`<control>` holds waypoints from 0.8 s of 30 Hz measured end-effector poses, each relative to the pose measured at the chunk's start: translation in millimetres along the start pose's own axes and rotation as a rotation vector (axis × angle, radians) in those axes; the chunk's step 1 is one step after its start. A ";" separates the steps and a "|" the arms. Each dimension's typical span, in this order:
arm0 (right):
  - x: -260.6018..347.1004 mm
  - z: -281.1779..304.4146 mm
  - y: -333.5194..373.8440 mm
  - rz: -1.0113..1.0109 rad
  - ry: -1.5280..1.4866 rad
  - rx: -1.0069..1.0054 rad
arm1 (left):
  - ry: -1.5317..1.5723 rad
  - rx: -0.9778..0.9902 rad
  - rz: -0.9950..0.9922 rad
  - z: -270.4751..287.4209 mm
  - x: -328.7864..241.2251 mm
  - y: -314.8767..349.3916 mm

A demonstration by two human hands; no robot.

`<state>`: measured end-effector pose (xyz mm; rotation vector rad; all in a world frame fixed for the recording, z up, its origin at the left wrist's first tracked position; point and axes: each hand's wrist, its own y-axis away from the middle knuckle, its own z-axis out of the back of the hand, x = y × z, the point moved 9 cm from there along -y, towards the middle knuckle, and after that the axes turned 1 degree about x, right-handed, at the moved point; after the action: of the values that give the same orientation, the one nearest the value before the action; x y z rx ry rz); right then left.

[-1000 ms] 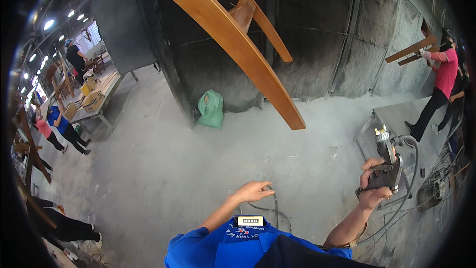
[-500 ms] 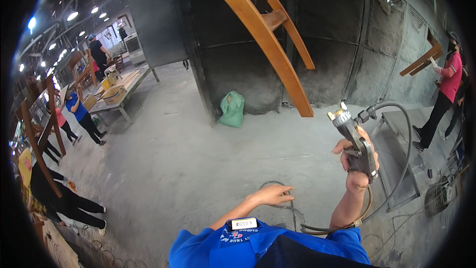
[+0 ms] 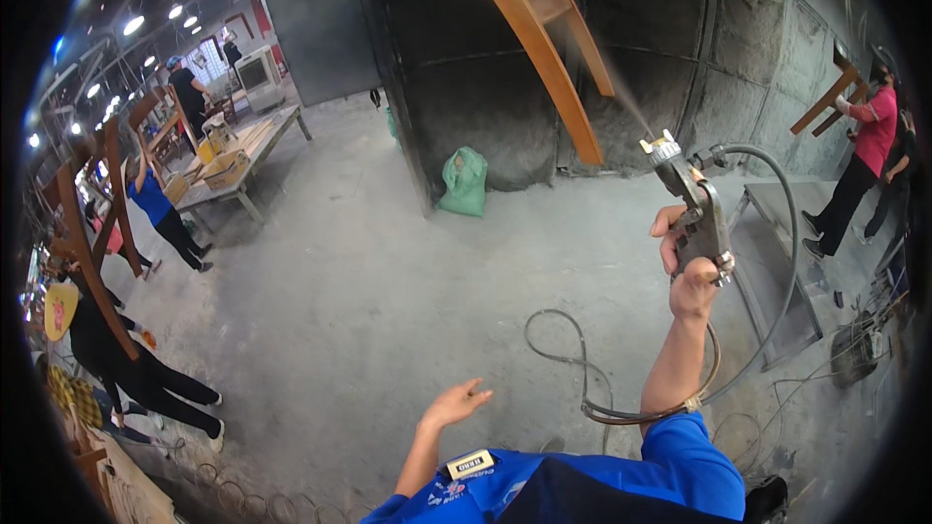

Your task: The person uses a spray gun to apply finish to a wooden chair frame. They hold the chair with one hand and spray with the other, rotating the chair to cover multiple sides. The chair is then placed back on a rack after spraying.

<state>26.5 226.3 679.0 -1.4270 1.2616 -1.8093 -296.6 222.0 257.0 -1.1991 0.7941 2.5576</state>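
A dusty grey floor (image 3: 369,320) is spreading across the whole room. A big wall (image 3: 476,107) is standing at the back, looking almost black up high and paler down low. A fat green sack (image 3: 464,182) is sitting at its foot. Round lamps (image 3: 134,25) are shining at the upper left, near a bright window (image 3: 207,58). A long table (image 3: 262,167) is standing below them, and a low grey platform (image 3: 772,233) is resting on the right.

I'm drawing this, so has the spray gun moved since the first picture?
Yes. Judged against the green sack, the spray gun in the right hand has moved up and left in the view.
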 end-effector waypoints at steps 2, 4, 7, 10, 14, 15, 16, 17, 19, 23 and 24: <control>-5.4 2.9 3.1 -0.151 0.064 -0.032 | -0.030 -0.050 0.052 10.8 11.2 3.8; 1.6 7.3 2.5 -0.156 0.120 -0.041 | 0.122 -0.044 0.069 12.9 10.8 -1.3; 11.3 14.1 4.0 -0.136 0.174 -0.034 | 0.072 -0.020 0.014 9.8 -13.8 -16.7; 21.2 18.2 11.3 -0.033 0.209 0.027 | -0.018 0.026 -0.151 0.4 -61.5 -31.2; 19.5 34.3 38.3 -0.100 0.256 0.047 | 0.034 0.136 -0.319 -11.2 -120.8 -44.6; 21.4 39.9 46.2 -0.118 0.286 0.057 | 0.058 0.170 -0.318 -12.5 -127.4 -46.7; 23.5 46.2 55.0 -0.144 0.322 0.064 | 0.076 0.197 -0.315 -13.7 -131.6 -47.9; 27.5 50.1 65.4 -0.143 0.346 0.063 | 0.100 0.218 -0.329 -13.9 -135.3 -49.1; 31.5 64.5 91.1 -0.269 0.411 0.104 | 0.104 0.267 -0.324 -17.0 -133.7 -52.1; 41.1 102.6 140.2 -0.453 0.547 0.058 | 0.141 0.352 -0.169 -27.9 -110.0 -66.6; 43.7 113.3 150.7 -0.470 0.590 0.022 | 0.164 0.367 -0.211 -30.1 -113.0 -70.4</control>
<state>96.2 84.2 567.6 -1.2949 1.2202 -2.6959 -175.8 268.5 300.2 -1.3005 1.0538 2.0540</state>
